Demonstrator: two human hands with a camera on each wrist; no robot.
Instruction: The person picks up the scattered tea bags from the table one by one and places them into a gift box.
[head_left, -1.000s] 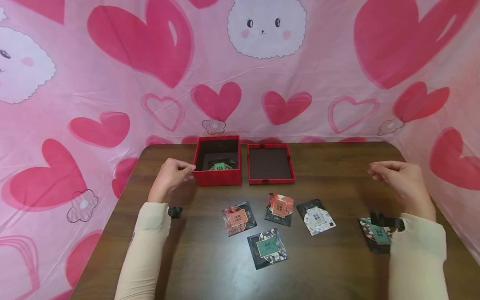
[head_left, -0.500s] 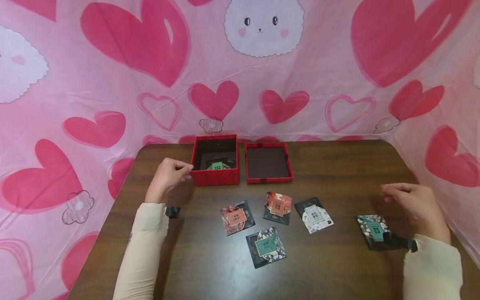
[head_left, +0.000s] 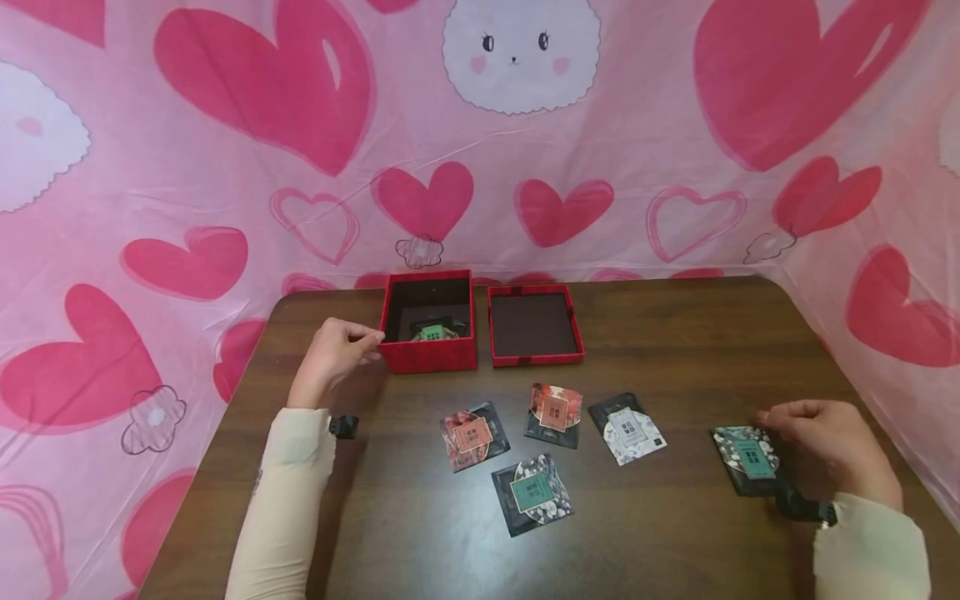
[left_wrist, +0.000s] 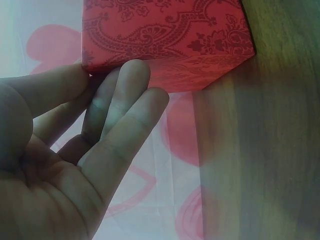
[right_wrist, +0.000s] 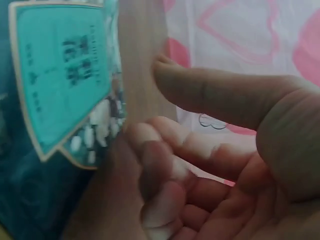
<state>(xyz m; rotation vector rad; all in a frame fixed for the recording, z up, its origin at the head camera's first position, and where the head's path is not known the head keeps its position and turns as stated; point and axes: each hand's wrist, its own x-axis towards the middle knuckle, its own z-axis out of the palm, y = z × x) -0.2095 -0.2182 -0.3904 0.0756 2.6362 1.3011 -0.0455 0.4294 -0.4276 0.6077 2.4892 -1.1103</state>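
Observation:
At the near left corner of an open red box (head_left: pixel 429 356), my left hand (head_left: pixel 333 354) pinches the wall between thumb and fingers. A dark-patterned red side of the box (left_wrist: pixel 165 30) shows in the left wrist view. Inside lies a black sachet with a green label (head_left: pixel 432 332). My right hand (head_left: pixel 832 442) is at the right edge of another sachet with a teal label (head_left: pixel 757 458), flat on the table. In the right wrist view, that sachet (right_wrist: pixel 60 75) is beside the loosely bent fingers (right_wrist: pixel 165 205); the thumb stands apart, and nothing is between them.
A shallow red lid (head_left: pixel 536 327) lies inside up, right of the box. Several sachets lie flat on the wooden table (head_left: pixel 645 533): two with orange labels (head_left: pixel 472 436), one white-labelled (head_left: pixel 628 429), one teal-labelled (head_left: pixel 532 493). A pink heart-print cloth (head_left: pixel 637 108) hangs behind.
My right hand has come down and slightly right to the edge of the far-right sachet. The left hand stays at the box corner. The view has shifted slightly.

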